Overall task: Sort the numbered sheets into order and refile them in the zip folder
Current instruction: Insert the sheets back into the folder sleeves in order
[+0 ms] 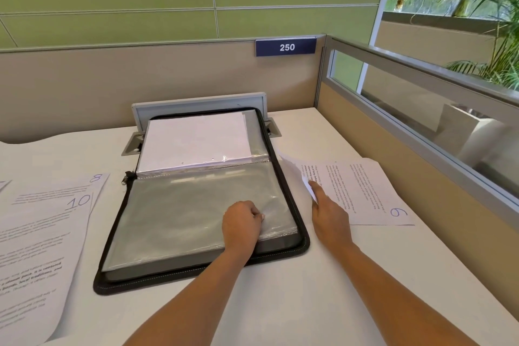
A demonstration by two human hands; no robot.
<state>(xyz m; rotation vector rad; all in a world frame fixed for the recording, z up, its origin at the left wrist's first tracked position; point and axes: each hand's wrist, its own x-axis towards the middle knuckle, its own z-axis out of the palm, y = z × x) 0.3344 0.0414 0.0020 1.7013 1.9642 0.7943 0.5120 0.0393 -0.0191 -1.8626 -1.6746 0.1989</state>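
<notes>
Pinches edge of clear plastic sleeve (196, 211) in open black zip folder (168, 278) on white desk (280, 303) with curled left hand (243, 222), and grips lifted white printed sheet (295, 170) just right of folder with right hand (330, 213).

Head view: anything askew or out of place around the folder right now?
Nothing spilled or torn. The sheet right of the folder lies turned sideways, its print running crosswise, with one edge curled up at the right hand. The left hand pinches the top plastic sleeve, crinkling it.
</notes>
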